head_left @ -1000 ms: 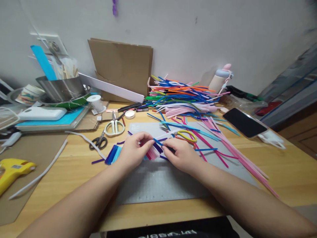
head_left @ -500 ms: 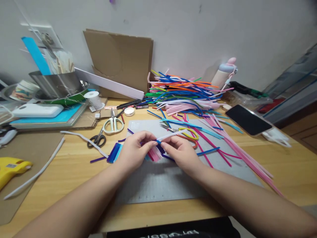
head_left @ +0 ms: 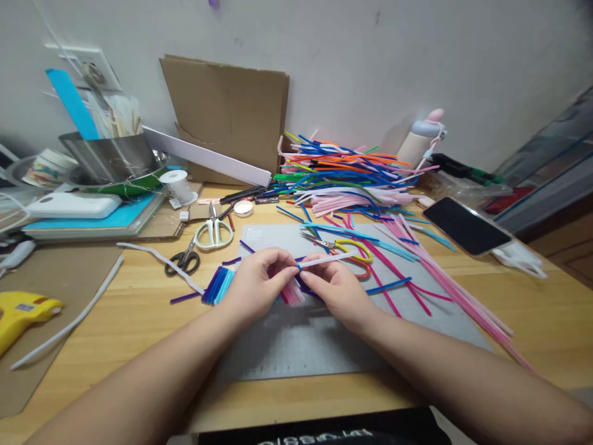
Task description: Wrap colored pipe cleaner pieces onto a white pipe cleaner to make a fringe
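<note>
Over the grey cutting mat (head_left: 296, 352), my left hand (head_left: 262, 278) and my right hand (head_left: 336, 284) meet fingertip to fingertip. Both pinch pipe cleaners: a white pipe cleaner (head_left: 331, 258) sticks out to the right, and a bit of blue shows between the tips. Which strand each hand grips is partly hidden. Below the fingers, a row of pink pipe cleaner pieces (head_left: 291, 293) is visible. Left of my left hand lies a row of dark and light blue pieces (head_left: 217, 285); my left hand covers the stretch between the rows.
Scissors with yellow and orange handles (head_left: 364, 252) lie behind my right hand. White-handled scissors (head_left: 214, 235) and black-handled scissors (head_left: 183, 262) are at left. A pile of pipe cleaners (head_left: 347, 173) is at the back, a phone (head_left: 467, 226) at right, a yellow glue gun (head_left: 25, 315) at far left.
The white pipe cleaner has swung lower and lies flatter across my right fingers. My fingertips have drawn closer together, and the blue bit between them shows less.
</note>
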### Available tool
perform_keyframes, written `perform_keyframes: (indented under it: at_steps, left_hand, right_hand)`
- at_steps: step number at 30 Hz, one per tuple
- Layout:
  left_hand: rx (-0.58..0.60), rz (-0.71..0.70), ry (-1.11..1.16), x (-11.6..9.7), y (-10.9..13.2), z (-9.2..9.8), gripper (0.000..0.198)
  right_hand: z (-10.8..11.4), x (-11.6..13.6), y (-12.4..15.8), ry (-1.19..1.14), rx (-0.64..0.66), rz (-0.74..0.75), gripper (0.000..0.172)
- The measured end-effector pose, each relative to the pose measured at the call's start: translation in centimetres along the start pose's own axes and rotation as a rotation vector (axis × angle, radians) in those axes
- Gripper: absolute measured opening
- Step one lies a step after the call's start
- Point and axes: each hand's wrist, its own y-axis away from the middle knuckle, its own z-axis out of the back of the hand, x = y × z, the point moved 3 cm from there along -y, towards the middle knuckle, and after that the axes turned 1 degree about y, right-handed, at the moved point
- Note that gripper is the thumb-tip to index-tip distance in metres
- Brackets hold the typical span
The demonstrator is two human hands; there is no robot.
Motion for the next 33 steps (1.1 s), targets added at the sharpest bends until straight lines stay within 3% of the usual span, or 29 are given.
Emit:
perform_keyframes:
  at_steps: [9,19,25,33]
  left_hand:
    - [0.102,0.033,0.137,0.03,-0.20,-0.09,0.011]
    - [0.118,0.041,0.119,0.05,-0.07,-0.14,0.012]
    - [0.109,0.049,0.198,0.21,-0.02,-0.27,0.011]
    - [0.106,0.026,0.149,0.03,-0.06,-0.13,0.006]
  right_hand:
    - [0.50,0.06,0.24,0.238,-0.013,0.106,0.015]
    - [-0.01,0.11,0.42,0.237,-0.013,0.078,0.015]
    - [0.15,0.42,0.72,0.365,-0.027,0.160,0.011]
    - [-0.02,-0.06,0.47,0.067,-0.024,0.073,0.014]
